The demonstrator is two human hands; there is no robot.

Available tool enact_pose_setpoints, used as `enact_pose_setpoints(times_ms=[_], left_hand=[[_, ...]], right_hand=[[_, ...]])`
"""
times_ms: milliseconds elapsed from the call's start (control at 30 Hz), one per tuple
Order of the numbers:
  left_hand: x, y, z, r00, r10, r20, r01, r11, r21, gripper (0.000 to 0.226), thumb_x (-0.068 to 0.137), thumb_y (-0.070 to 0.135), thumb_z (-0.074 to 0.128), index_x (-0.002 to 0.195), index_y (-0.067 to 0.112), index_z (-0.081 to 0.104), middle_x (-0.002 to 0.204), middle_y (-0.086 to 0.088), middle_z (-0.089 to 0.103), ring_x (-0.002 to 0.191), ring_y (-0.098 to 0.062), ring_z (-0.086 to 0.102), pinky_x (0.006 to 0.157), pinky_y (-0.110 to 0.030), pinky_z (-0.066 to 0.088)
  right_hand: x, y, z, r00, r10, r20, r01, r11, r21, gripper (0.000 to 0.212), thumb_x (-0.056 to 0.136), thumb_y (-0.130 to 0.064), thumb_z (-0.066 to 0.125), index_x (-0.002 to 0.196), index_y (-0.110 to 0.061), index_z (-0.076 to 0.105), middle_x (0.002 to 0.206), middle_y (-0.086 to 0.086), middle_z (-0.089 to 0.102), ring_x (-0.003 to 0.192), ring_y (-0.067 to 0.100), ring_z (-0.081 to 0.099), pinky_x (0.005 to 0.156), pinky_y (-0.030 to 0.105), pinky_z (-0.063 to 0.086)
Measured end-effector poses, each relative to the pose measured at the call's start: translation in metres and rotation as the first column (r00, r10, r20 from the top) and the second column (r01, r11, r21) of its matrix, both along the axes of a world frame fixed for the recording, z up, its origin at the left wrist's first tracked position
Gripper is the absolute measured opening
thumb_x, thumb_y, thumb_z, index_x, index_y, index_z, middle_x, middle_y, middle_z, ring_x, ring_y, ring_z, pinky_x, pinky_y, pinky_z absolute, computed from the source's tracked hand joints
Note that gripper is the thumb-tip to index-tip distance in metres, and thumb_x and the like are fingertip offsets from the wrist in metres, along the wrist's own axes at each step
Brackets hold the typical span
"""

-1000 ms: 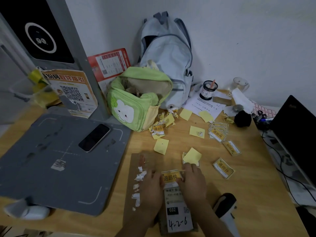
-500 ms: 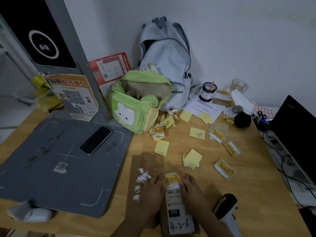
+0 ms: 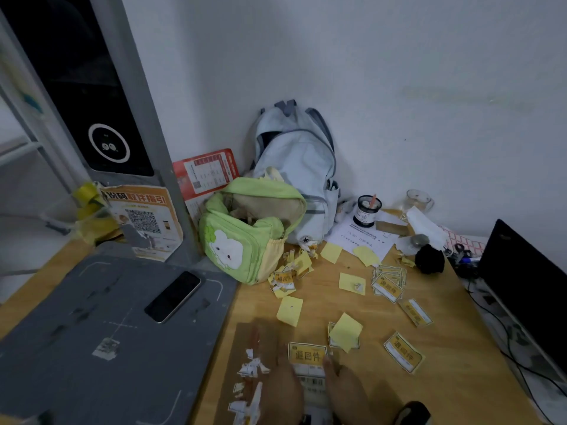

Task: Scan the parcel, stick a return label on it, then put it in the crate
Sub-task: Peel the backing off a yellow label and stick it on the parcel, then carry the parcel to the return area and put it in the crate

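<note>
A flat brown cardboard parcel (image 3: 245,338) lies on the wooden table at the bottom centre, with torn white sticker scraps on its left part. A yellow return label (image 3: 307,354) sits on it above a white shipping label (image 3: 311,378). My left hand (image 3: 283,394) rests flat on the parcel left of the labels. My right hand (image 3: 345,391) presses down just right of them, fingertips at the yellow label's lower right corner. The black handheld scanner (image 3: 412,414) shows at the bottom edge. No crate is in view.
More yellow return labels (image 3: 403,355) and backing papers (image 3: 345,331) are scattered on the table. A grey scan mat (image 3: 76,332) with a phone (image 3: 172,296) lies left. A green bag (image 3: 245,231), a pale backpack (image 3: 297,167) and a black laptop (image 3: 527,289) stand around.
The view has tilted upward, so my hands and the parcel now sit lower in frame. My hands have slid down from the yellow label, leaving it flat on the parcel.
</note>
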State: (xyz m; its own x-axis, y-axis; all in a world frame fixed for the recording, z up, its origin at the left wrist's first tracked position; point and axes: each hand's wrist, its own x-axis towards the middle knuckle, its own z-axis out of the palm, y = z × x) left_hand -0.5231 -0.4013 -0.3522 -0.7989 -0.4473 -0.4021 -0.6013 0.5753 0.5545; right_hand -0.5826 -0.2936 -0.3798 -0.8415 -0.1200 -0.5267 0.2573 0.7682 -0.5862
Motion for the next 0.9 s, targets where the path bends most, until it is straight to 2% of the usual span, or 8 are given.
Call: enact_pose_setpoints(times_ms=[100, 233, 367, 433, 500, 700, 800, 900], left_hand=[[-0.02, -0.011, 0.0, 0.956, 0.03, -0.291, -0.075, 0.986, -0.146, 0.044, 0.093, 0.028, 0.025, 0.131, 0.023, 0.048, 0.128, -0.011, 0.061, 0.112, -0.026, 0.061, 0.096, -0.033, 0.048], [-0.054, -0.025, 0.048, 0.893, 0.064, -0.445, -0.072, 0.997, -0.002, 0.046, 0.098, 0.027, 0.038, 0.144, 0.024, 0.035, 0.133, -0.002, 0.051, 0.11, -0.019, 0.056, 0.088, -0.025, 0.045], [-0.082, -0.031, 0.114, 0.721, 0.152, -0.676, -0.094, 0.988, 0.122, 0.031, 0.096, 0.025, 0.047, 0.125, 0.025, 0.054, 0.114, 0.003, 0.06, 0.102, -0.011, 0.059, 0.09, -0.028, 0.049], [-0.092, -0.033, 0.147, 0.641, 0.245, -0.727, -0.114, 0.968, 0.225, 0.014, 0.094, 0.029, 0.051, 0.107, 0.025, 0.055, 0.103, 0.004, 0.063, 0.094, -0.011, 0.062, 0.085, -0.037, 0.055], [-0.101, -0.037, 0.18, 0.587, 0.301, -0.751, -0.129, 0.951, 0.28, 0.012, 0.092, 0.034, 0.055, 0.098, 0.026, 0.05, 0.094, 0.006, 0.063, 0.085, -0.009, 0.063, 0.077, -0.038, 0.057], [-0.118, -0.037, 0.274, 0.397, 0.3, -0.867, -0.091, 0.953, 0.288, 0.012, 0.092, 0.035, 0.055, 0.096, 0.026, 0.048, 0.095, 0.008, 0.06, 0.085, -0.008, 0.063, 0.075, -0.037, 0.057], [-0.121, -0.035, 0.309, 0.327, 0.293, -0.899, -0.05, 0.955, 0.293, 0.01, 0.094, 0.031, 0.053, 0.1, 0.024, 0.048, 0.096, 0.011, 0.058, 0.082, 0.001, 0.059, 0.068, -0.024, 0.053], [-0.124, -0.03, 0.333, 0.25, 0.306, -0.919, -0.012, 0.95, 0.313, 0.011, 0.093, 0.03, 0.053, 0.101, 0.024, 0.049, 0.099, 0.01, 0.06, 0.085, -0.002, 0.062, 0.072, -0.031, 0.056]], right_hand=[[-0.015, -0.006, 0.025, 0.996, -0.033, -0.084, 0.03, 0.999, -0.035, 0.057, 0.095, -0.057, 0.025, 0.059, -0.018, 0.046, 0.052, -0.001, 0.042, 0.056, 0.016, 0.047, 0.051, 0.025, 0.03], [-0.05, -0.01, 0.075, 0.971, -0.021, -0.238, -0.005, 0.994, -0.109, 0.062, 0.096, -0.056, 0.027, 0.049, -0.018, 0.038, 0.045, -0.001, 0.036, 0.039, 0.012, 0.032, 0.044, 0.025, 0.02], [-0.089, -0.015, 0.135, 0.906, -0.039, -0.421, -0.031, 0.987, -0.157, 0.056, 0.091, -0.062, 0.032, 0.085, -0.013, 0.059, 0.076, 0.004, 0.065, 0.067, 0.016, 0.06, 0.053, 0.027, 0.038], [-0.102, -0.018, 0.17, 0.881, -0.101, -0.462, -0.022, 0.967, -0.254, 0.055, 0.088, -0.063, 0.037, 0.097, -0.013, 0.057, 0.083, 0.0, 0.065, 0.075, 0.015, 0.062, 0.056, 0.028, 0.041], [-0.112, -0.022, 0.204, 0.862, -0.139, -0.487, -0.046, 0.937, -0.347, 0.052, 0.088, -0.061, 0.042, 0.101, -0.013, 0.056, 0.085, 0.0, 0.066, 0.076, 0.014, 0.064, 0.058, 0.029, 0.045], [-0.119, -0.025, 0.305, 0.801, -0.247, -0.545, -0.158, 0.791, -0.591, 0.034, 0.09, -0.046, 0.053, 0.105, -0.015, 0.053, 0.091, -0.003, 0.065, 0.08, 0.011, 0.065, 0.062, 0.029, 0.05], [-0.119, -0.022, 0.34, 0.757, -0.281, -0.59, -0.207, 0.753, -0.625, 0.035, 0.089, -0.047, 0.053, 0.11, -0.019, 0.056, 0.098, -0.003, 0.069, 0.086, 0.016, 0.068, 0.076, 0.039, 0.057], [-0.113, -0.019, 0.364, 0.692, -0.323, -0.645, -0.246, 0.735, -0.632, 0.028, 0.093, -0.042, 0.049, 0.108, -0.021, 0.061, 0.096, -0.003, 0.07, 0.085, 0.015, 0.068, 0.07, 0.032, 0.054]])
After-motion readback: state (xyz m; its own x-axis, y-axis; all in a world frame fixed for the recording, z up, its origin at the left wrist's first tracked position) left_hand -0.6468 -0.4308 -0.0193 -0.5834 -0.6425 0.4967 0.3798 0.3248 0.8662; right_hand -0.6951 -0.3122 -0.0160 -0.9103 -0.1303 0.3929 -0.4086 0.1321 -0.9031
